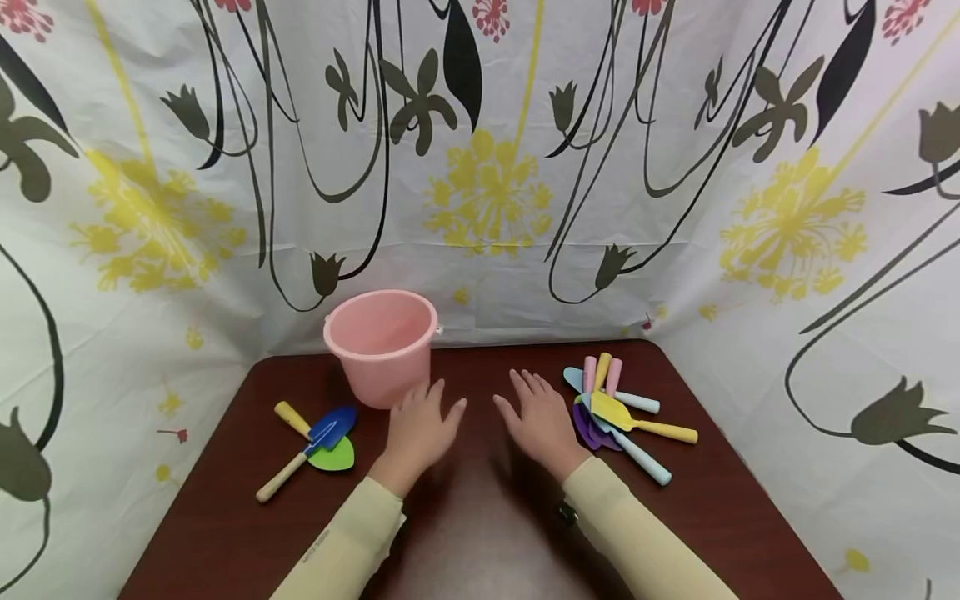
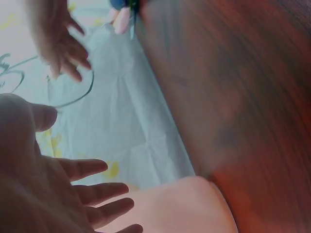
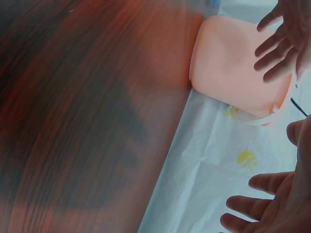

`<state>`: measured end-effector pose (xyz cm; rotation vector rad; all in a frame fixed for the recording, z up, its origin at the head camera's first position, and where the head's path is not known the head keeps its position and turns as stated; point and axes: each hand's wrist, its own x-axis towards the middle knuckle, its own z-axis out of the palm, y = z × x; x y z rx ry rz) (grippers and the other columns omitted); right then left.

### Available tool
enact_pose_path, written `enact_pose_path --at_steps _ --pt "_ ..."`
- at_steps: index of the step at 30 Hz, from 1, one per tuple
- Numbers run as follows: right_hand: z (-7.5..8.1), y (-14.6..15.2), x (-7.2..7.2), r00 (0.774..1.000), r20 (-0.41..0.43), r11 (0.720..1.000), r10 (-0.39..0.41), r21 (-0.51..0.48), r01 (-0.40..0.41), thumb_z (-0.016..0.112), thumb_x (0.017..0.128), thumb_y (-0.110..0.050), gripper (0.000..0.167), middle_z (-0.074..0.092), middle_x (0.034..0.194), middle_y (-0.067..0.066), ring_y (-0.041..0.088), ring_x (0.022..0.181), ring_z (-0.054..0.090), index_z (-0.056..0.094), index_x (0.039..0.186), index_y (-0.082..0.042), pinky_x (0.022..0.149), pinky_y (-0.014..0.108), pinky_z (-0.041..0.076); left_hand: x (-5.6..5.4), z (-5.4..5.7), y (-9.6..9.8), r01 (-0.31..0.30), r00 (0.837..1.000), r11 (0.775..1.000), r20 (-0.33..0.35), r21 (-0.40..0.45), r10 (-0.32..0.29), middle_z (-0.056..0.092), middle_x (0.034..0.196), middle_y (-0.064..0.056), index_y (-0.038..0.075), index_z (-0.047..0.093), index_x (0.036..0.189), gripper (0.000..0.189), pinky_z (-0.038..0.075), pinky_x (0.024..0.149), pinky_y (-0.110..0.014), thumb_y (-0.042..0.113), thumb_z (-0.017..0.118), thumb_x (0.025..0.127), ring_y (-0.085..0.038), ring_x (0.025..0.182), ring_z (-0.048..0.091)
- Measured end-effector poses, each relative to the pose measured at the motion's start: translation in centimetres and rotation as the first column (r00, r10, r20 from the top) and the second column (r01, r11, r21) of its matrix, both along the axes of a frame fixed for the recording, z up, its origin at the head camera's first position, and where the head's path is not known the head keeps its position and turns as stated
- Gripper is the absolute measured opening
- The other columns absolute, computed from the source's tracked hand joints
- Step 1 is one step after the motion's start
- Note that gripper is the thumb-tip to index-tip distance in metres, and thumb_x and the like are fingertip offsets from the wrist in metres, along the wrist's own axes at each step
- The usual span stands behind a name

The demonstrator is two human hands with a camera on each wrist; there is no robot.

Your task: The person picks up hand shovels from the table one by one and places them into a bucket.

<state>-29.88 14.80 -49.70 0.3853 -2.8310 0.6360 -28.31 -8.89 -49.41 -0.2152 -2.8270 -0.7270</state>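
A pink bucket [image 1: 386, 358] stands upright at the back left of the table. My left hand [image 1: 422, 429], fingers spread and holding nothing, is in front of it and overlaps its lower edge in the head view. To the right, my right hand [image 1: 542, 421] hovers palm down with nothing in it, its fingers relaxed. Beside that hand lies a pile of toy shovels, among them a yellow shovel [image 1: 615, 412] on top and a purple one [image 1: 587, 427] underneath. On the left a blue toy shovel [image 1: 332, 428] with a wooden handle lies across a green one [image 1: 335, 456] with a yellow handle.
The dark red-brown table [image 1: 480, 533] has rounded far corners. A white curtain [image 1: 480, 292] with printed flowers hangs along its back and sides. Pale blue [image 1: 645, 458] and pink handles [image 1: 614, 377] stick out of the right pile.
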Motion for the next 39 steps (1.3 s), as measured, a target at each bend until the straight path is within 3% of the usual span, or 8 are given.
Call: enact_pose_path --at_steps 4,7,11,19,27,29,35,39 --pt "0.0 0.1 -0.6 0.999 0.033 0.997 -0.007 -0.081 0.009 0.054 0.113 -0.055 0.073 0.049 0.167 0.023 0.045 0.156 0.042 0.049 0.166 -0.006 0.127 0.064 0.033 -0.1 1.1 -2.0 -0.018 0.995 0.989 -0.096 0.149 0.032 0.069 0.144 -0.019 0.002 0.067 0.147 0.056 0.048 0.113 -0.065 0.045 0.064 0.111 -0.041 0.134 0.063" --pt "-0.3 0.1 -1.4 0.998 0.066 0.984 0.007 -0.179 0.005 0.056 0.113 -0.055 0.070 0.053 0.164 0.020 0.043 0.154 0.045 0.052 0.164 -0.007 0.126 0.062 0.036 -0.1 1.9 -4.1 -0.058 0.992 0.963 -0.093 0.262 0.085 0.076 0.127 -0.015 0.006 0.073 0.134 0.042 0.056 0.102 -0.062 0.041 0.063 0.111 -0.039 0.116 0.071" --pt "-0.4 0.0 -3.0 0.993 0.115 0.950 0.039 -0.313 -0.001 0.060 0.112 -0.054 0.065 0.060 0.157 0.017 0.037 0.147 0.054 0.058 0.157 -0.008 0.121 0.059 0.044 -0.2 2.4 -6.9 -0.162 0.981 0.924 -0.046 0.346 0.189 0.076 0.124 -0.016 0.009 0.072 0.133 0.042 0.056 0.094 -0.062 0.043 0.057 0.114 -0.040 0.108 0.071" --pt "0.9 -0.4 -7.6 0.985 0.132 0.878 0.111 -0.478 -0.035 0.060 0.112 -0.052 0.047 0.071 0.137 0.005 0.027 0.126 0.066 0.068 0.141 -0.015 0.106 0.053 0.054 -2.2 2.7 -11.8 -0.293 0.920 0.837 -0.103 0.462 0.379 0.077 0.112 -0.019 0.006 0.075 0.123 0.043 0.053 0.090 -0.061 0.041 0.053 0.113 -0.042 0.101 0.071" --pt "1.9 -2.7 -10.2 0.961 0.227 0.813 0.156 -0.582 0.006 0.060 0.114 -0.047 0.042 0.072 0.123 0.006 0.027 0.113 0.070 0.071 0.135 -0.013 0.097 0.049 0.057 -3.8 2.3 -15.4 -0.430 0.868 0.725 0.025 0.538 0.496 0.069 0.119 -0.026 -0.001 0.069 0.127 0.055 0.048 0.097 -0.065 0.048 0.048 0.115 -0.047 0.110 0.063" --pt "2.0 -3.4 -10.8 0.954 0.246 0.789 0.171 -0.614 0.017 0.060 0.114 -0.045 0.041 0.072 0.122 0.006 0.025 0.111 0.070 0.071 0.135 -0.011 0.096 0.047 0.058 -4.1 2.5 -15.9 -0.436 0.865 0.702 0.047 0.563 0.499 0.067 0.124 -0.026 -0.001 0.067 0.132 0.058 0.048 0.098 -0.064 0.050 0.046 0.115 -0.046 0.112 0.061" --pt "2.8 -4.5 -12.9 0.943 0.273 0.728 0.189 -0.684 0.051 0.060 0.115 -0.041 0.039 0.072 0.125 0.010 0.027 0.112 0.071 0.071 0.131 -0.008 0.101 0.053 0.057 -5.9 3.6 -16.7 -0.416 0.877 0.654 0.090 0.632 0.471 0.063 0.136 -0.026 -0.002 0.062 0.142 0.065 0.046 0.103 -0.062 0.054 0.045 0.114 -0.044 0.121 0.057" --pt "3.5 -5.4 -14.1 0.940 0.295 0.724 0.170 -0.684 0.084 0.060 0.114 -0.042 0.043 0.073 0.130 0.015 0.029 0.116 0.073 0.071 0.135 -0.007 0.103 0.053 0.056 -7.2 4.2 -17.1 -0.414 0.879 0.631 0.108 0.656 0.464 0.062 0.139 -0.026 -0.002 0.062 0.144 0.066 0.046 0.106 -0.059 0.054 0.045 0.113 -0.043 0.124 0.057"
